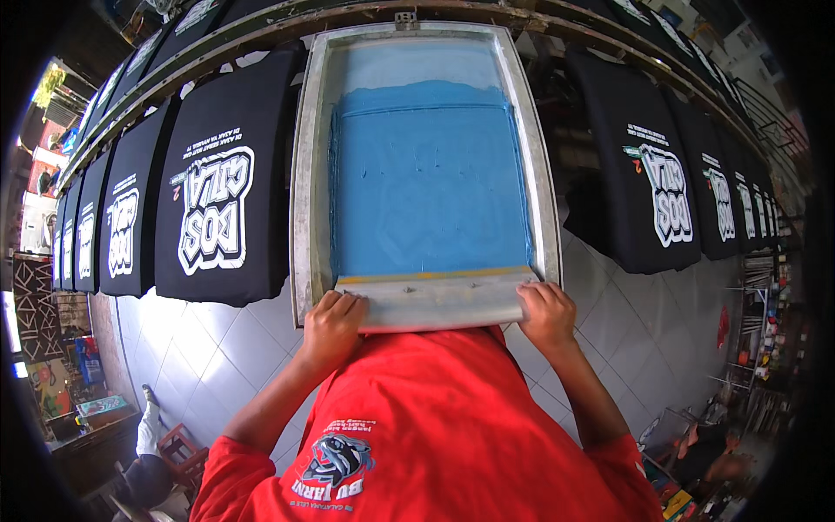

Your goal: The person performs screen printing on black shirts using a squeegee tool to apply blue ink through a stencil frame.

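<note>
A screen-printing frame (pixel 303 187) with pale metal sides lies in front of me, its mesh mostly coated in blue ink (pixel 430 191). At the far end a paler strip shows where the ink stops in an uneven line. Across the near end sits a wide metal squeegee (pixel 439 304), its yellowish blade edge along the ink. My left hand (pixel 334 320) is closed around the squeegee's left end, and my right hand (pixel 548 313) grips the right end. Whatever lies under the mesh is hidden.
Black T-shirts with white prints hang flat in rows, one shirt (pixel 217 200) close on the left and another (pixel 648 174) on the right. A long rail (pixel 217 54) runs behind the frame. Tiled floor (pixel 209 339) lies below. One person (pixel 148 470) is at lower left, another (pixel 709 457) at lower right.
</note>
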A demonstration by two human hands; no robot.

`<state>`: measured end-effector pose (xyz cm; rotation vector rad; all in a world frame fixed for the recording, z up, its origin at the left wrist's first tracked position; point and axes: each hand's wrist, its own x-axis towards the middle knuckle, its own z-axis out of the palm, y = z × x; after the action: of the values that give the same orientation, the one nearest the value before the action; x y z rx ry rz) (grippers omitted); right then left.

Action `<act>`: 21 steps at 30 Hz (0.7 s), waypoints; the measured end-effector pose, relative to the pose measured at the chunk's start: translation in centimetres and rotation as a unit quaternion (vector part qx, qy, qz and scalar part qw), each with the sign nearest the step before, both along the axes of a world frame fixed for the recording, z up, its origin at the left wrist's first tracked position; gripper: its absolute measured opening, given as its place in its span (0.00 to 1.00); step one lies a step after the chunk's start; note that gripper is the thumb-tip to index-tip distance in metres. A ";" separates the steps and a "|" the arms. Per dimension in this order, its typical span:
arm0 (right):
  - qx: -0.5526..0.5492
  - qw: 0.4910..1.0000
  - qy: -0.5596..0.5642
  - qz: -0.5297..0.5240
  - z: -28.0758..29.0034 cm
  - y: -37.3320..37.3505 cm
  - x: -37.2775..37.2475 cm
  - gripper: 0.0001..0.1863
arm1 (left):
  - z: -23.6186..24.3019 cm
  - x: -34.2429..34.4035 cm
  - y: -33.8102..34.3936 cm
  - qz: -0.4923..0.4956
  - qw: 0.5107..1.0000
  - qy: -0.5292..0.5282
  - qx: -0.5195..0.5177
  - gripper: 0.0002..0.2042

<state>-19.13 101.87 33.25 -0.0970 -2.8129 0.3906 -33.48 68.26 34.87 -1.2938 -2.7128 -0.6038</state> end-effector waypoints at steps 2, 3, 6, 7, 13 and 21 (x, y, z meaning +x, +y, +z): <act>0.025 1.000 0.014 0.000 0.1 0.7 -1.6 0.15 | -0.7 -0.9 0.4 0.008 0.999 0.030 -0.011 0.17; 0.036 0.999 -0.010 -0.004 0.9 1.2 -2.9 0.15 | -0.5 -2.0 0.9 0.008 0.999 0.029 -0.019 0.17; 0.017 0.999 -0.038 0.014 3.4 2.0 -4.7 0.15 | 1.3 -4.1 1.5 0.001 1.000 0.002 -0.019 0.15; 0.006 0.999 -0.039 0.023 4.4 2.2 -5.1 0.15 | 2.3 -4.7 1.7 -0.005 1.000 -0.009 -0.011 0.15; -0.007 0.999 -0.038 0.027 3.6 0.7 -0.9 0.12 | 2.7 -1.5 0.6 -0.037 0.998 -0.040 -0.024 0.15; -0.004 1.000 0.020 0.020 1.3 1.8 -4.9 0.13 | 0.4 -4.6 2.6 0.002 1.000 0.011 -0.014 0.12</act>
<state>-24.05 103.68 34.58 -0.0336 -2.7786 0.4093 -38.09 70.85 35.31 -1.2939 -2.7140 -0.5508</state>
